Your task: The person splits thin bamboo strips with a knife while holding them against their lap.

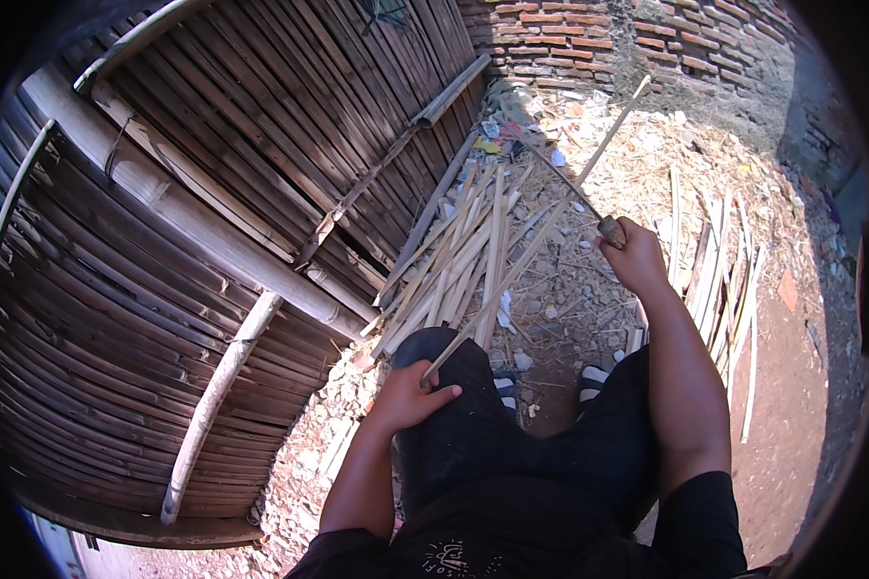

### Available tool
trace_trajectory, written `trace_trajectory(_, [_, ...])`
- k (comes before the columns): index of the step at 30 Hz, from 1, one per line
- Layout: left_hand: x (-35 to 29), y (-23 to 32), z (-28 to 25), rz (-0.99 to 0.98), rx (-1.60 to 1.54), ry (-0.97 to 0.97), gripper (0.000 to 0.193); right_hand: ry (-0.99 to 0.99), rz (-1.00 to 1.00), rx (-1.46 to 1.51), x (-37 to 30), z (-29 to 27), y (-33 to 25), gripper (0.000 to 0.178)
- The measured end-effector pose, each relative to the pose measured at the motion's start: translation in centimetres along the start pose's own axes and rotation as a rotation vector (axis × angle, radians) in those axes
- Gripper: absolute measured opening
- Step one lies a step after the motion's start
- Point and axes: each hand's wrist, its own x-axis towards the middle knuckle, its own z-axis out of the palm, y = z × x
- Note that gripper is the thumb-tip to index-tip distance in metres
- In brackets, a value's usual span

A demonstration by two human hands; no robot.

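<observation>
My left hand (pixel 415 396) rests by my left thigh, its fingers closed around the near end of a long, thin bamboo strip (pixel 523 259). That strip slants up and away to the right, its far end near the brick wall. In my right hand (pixel 637 253) is the wooden handle of a long-bladed knife (pixel 558 177), probably a machete. Its narrow dark blade points away and to the left, crossing the strip around its middle in this view. Whether blade and strip touch, I cannot tell.
Split bamboo strips (pixel 463 256) lie piled at the left, beside a bamboo slat wall (pixel 251 125). More strips (pixel 719 261) lie at the right. A brick wall (pixel 560 43) stands at the far end. Rubble and litter (pixel 589 280) cover the ground around my feet.
</observation>
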Motion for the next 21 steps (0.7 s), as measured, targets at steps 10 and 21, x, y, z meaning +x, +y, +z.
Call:
trace_trajectory(10, [0.1,-0.5,0.0,-0.012,-0.039,0.043,0.052,-0.353,-0.651,-0.316,-4.0,4.4,-4.0,0.029])
trace_trajectory(21, [0.0,-0.6,0.0,0.01,-0.038,0.037,0.051,-0.108,-0.145,-0.064,-0.4,0.9,-1.7,0.03])
